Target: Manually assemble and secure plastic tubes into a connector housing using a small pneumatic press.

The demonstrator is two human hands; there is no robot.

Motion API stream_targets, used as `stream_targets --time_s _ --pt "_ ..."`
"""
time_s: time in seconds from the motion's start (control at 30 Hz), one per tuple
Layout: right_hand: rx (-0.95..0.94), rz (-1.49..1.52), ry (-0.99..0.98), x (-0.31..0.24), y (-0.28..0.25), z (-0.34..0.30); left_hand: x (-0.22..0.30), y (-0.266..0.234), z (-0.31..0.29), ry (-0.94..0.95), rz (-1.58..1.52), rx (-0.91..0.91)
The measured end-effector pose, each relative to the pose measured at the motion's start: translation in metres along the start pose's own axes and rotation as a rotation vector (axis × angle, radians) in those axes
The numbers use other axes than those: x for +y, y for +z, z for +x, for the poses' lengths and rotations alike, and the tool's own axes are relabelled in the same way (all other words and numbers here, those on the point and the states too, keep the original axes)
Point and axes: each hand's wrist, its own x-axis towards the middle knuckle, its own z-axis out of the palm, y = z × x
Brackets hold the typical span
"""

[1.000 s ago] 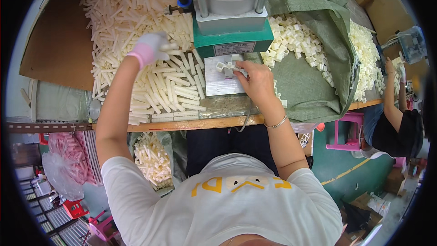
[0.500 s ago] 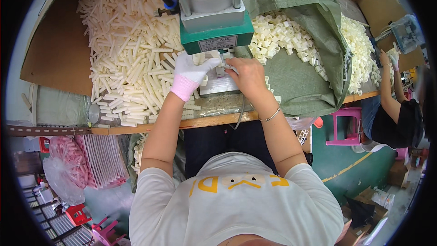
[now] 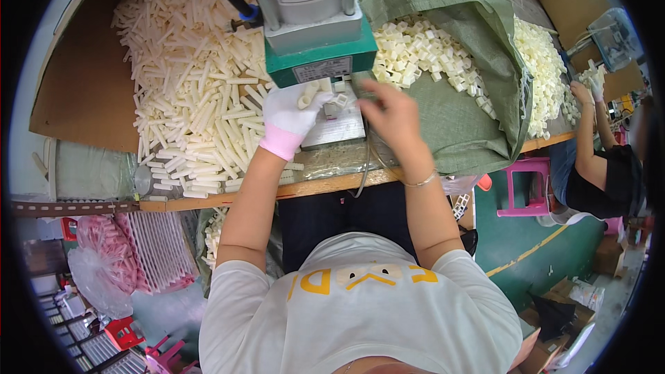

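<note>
My left hand (image 3: 289,112), in a white glove with a pink cuff, is closed around cream plastic tubes (image 3: 305,100) at the left of the press fixture. Its fingertips reach a small white block-like piece (image 3: 339,102) seated on the metal fixture plate (image 3: 338,129). Bare and slightly blurred, my right hand (image 3: 392,116) hovers just right of the plate, fingers apart with nothing seen in them. Over the fixture stands the press (image 3: 320,59), with a green head and a grey body that hides the plate's far side.
A large heap of cream tubes (image 3: 201,97) covers the table's left side. Small cream square pieces (image 3: 429,48) lie on a green woven sack (image 3: 450,121) at right. A cable (image 3: 367,159) hangs over the wooden edge. Another person (image 3: 599,173) works at far right near a pink stool (image 3: 524,187).
My right hand has drawn back to the right from the fixture and its fingers have spread. My left hand stays beside the fixture, and the tube in it shows more plainly.
</note>
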Motion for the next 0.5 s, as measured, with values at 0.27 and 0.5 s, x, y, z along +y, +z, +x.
stream_targets --time_s 0.27,0.5 --pt "0.074 -0.487 -0.091 0.098 -0.034 0.013 0.001 0.006 -0.002 0.071 0.093 0.024" --pt "0.026 -0.268 0.141 0.085 -0.049 0.014 0.008 0.002 -0.007 0.003 -0.004 0.054"
